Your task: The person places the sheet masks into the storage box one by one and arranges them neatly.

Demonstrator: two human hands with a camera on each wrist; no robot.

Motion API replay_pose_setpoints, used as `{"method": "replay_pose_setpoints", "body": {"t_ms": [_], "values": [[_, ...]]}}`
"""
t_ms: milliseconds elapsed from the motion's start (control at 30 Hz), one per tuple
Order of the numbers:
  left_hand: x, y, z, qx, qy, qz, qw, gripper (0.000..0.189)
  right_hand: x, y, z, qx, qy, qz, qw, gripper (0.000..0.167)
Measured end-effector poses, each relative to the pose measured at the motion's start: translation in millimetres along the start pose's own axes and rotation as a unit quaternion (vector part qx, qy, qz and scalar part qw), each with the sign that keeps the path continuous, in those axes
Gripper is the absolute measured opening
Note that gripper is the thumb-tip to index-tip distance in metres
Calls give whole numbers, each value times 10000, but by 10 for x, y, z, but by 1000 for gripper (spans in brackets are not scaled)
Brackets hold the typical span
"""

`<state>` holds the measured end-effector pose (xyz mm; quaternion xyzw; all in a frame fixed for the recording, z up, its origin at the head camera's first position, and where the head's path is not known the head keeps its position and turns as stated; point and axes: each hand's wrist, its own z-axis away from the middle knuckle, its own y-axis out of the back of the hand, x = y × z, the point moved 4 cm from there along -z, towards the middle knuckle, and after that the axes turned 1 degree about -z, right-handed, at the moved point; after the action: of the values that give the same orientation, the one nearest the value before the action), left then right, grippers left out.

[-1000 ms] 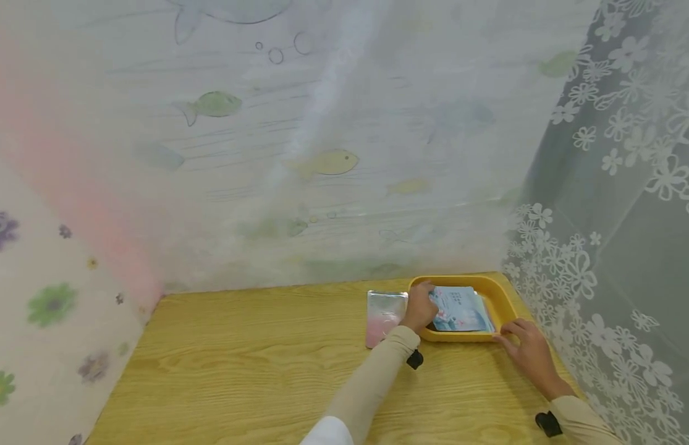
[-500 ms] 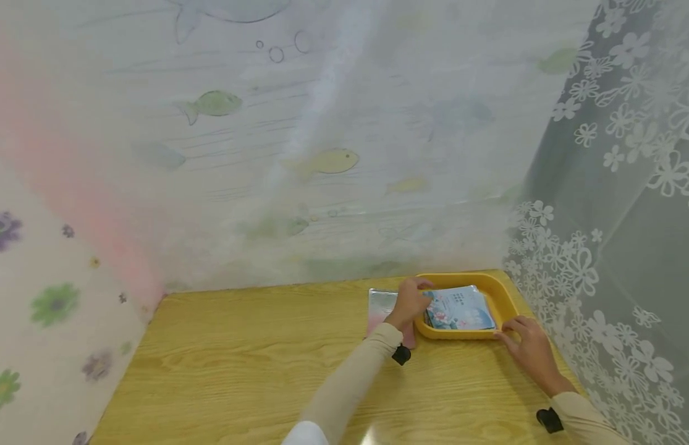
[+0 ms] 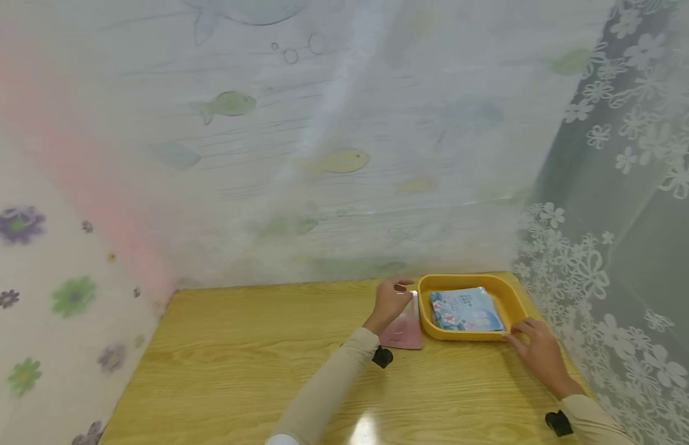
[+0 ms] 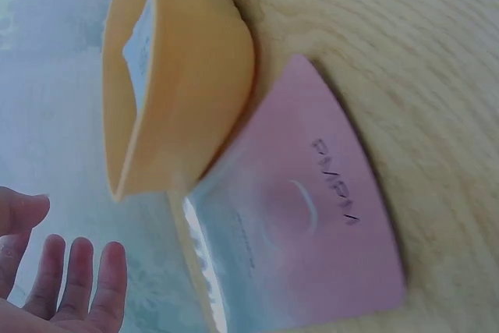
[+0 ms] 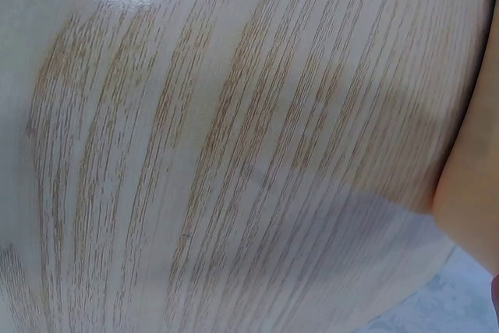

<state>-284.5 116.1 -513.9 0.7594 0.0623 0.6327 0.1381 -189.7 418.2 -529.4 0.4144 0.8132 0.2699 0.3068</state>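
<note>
A yellow tray (image 3: 461, 336) stands at the table's back right. Inside it lie several flat sachets, the top one a light-blue sachet (image 3: 468, 309) with pink flowers. Just left of the tray, a pink and silver sachet (image 4: 312, 216) lies flat on the table. My left hand (image 3: 390, 304) hovers over that sachet's upper part with nothing in it; the left wrist view shows its fingers (image 4: 76, 274) loosely bent and apart from the sachet. My right hand (image 3: 539, 352) pinches the tray's front right rim between thumb and fingers. The right wrist view barely catches this hand.
The wood-grain table (image 3: 255, 358) extends left and toward me. A pale curtain (image 3: 344, 210) with printed fish hangs along the back edge. A flower-patterned sheer curtain (image 3: 578, 266) closes off the right side, near my right hand.
My left hand has come off the sachets in the tray and moved left, out over the pink sachet. The top light-blue sachet shifted slightly. My right hand has stayed at the rim.
</note>
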Motion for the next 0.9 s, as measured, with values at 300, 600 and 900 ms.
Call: {"method": "replay_pose_setpoints", "body": {"t_ms": [300, 600, 900], "values": [[-251, 221, 236, 488, 31, 48, 9988, 27, -15, 15, -26, -125, -172, -7, 9998, 25], [-461, 348, 419, 605, 528, 134, 9967, 25, 6, 8, -6, -100, -200, 38, 9997, 25], [-585, 439, 592, 638, 756, 197, 9949, 22, -7, 0, -13, -159, -250, -70, 9995, 24]]}}
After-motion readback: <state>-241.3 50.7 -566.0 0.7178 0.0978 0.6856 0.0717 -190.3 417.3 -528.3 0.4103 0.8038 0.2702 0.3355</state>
